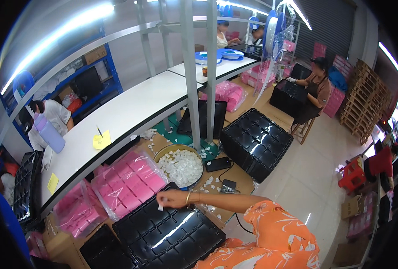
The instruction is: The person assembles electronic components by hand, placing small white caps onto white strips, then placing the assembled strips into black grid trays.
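Note:
My right hand (pixel 173 198) reaches left from an orange flowered sleeve, with a bracelet at the wrist. Its fingers pinch a small white piece (pixel 161 206) that hangs above a black compartment tray (pixel 172 231). Just beyond the hand stands a round metal bowl (pixel 165 152) full of small white pieces. Left of the bowl lie clear bags of pink parts (pixel 131 179). My left hand is not in view.
A white shelf (pixel 118 112) on grey posts carries a yellow note (pixel 101 140) and a purple bottle (pixel 49 132). A phone (pixel 217 164) and a stack of black trays (pixel 257 141) lie right of the bowl. Other people sit at the left (pixel 51 114) and far right (pixel 317 83).

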A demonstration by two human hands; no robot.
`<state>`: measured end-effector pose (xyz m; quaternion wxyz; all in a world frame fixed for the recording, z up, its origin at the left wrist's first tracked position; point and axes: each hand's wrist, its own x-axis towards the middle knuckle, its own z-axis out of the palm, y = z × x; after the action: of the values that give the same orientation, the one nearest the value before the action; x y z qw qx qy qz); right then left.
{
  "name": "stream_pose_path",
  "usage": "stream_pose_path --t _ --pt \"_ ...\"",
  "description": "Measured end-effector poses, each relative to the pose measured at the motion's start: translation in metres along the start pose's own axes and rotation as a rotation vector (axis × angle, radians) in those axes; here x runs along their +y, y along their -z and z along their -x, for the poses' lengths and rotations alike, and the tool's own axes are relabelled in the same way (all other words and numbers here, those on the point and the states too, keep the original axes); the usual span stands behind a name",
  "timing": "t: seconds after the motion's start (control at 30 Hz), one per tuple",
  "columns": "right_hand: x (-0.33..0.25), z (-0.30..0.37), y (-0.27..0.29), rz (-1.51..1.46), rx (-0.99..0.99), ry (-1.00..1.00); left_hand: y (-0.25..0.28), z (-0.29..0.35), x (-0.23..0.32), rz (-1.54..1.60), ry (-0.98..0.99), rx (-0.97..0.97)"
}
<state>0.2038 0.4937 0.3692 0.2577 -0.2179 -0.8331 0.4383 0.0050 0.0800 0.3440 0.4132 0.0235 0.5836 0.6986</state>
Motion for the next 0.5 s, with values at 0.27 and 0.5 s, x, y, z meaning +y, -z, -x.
stream_pose_path --t 0.27,0.5 --pt "-0.06 0.053 -0.098 -1.324 -0.425 -0.409 -0.034 -0.048 0.004 0.083 0.186 -0.472" --pt "-0.09 0.074 -0.11 -1.411 -0.354 -0.471 -0.107 -0.021 0.044 -0.055 -0.064 -0.326"
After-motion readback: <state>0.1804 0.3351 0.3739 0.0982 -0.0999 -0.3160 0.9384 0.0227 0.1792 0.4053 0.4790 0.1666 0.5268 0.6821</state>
